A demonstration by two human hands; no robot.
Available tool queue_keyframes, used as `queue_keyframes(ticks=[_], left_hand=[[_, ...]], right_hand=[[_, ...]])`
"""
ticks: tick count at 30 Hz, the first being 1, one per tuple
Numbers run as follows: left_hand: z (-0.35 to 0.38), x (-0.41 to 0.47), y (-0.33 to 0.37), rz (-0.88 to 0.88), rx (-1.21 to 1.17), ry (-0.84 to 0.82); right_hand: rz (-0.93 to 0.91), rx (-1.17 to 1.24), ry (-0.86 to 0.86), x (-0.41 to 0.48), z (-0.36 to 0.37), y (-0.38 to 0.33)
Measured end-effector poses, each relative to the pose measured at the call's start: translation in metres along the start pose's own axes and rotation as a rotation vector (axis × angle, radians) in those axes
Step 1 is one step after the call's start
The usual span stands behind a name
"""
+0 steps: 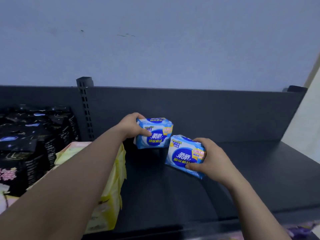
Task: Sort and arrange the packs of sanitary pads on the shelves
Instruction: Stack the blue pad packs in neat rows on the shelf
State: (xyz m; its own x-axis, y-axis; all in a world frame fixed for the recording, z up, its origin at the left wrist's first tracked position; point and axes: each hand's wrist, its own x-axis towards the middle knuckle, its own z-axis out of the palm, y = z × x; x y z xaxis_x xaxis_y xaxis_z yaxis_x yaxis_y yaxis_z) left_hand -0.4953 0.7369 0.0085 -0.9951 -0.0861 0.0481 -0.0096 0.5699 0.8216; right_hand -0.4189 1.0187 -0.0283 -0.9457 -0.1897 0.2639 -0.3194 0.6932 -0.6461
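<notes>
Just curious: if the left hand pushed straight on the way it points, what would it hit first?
Probably the shelf's dark back panel: the left hand points its blue pack at it, nothing visible between, though depth is unclear.

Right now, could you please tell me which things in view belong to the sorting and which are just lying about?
Job: far blue pack in the left hand, near blue pack in the right hand, yellow packs, black packs, dark shelf.
Just there: slotted post, wall.
</notes>
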Motion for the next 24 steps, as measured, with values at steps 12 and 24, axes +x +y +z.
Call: queue_keyframes(ticks=[12,24], left_hand=[[0.006,0.026,-0.013,-0.137,0.525,-0.115],[-0.009,0.014,-0.011,-0.085,0.602,-0.089]], right_hand=[[-0.183,-0.015,-0.158,0.053,0.025,0.033],[-0.324,-0.05,-0.209,0.037,0.02,0.013]])
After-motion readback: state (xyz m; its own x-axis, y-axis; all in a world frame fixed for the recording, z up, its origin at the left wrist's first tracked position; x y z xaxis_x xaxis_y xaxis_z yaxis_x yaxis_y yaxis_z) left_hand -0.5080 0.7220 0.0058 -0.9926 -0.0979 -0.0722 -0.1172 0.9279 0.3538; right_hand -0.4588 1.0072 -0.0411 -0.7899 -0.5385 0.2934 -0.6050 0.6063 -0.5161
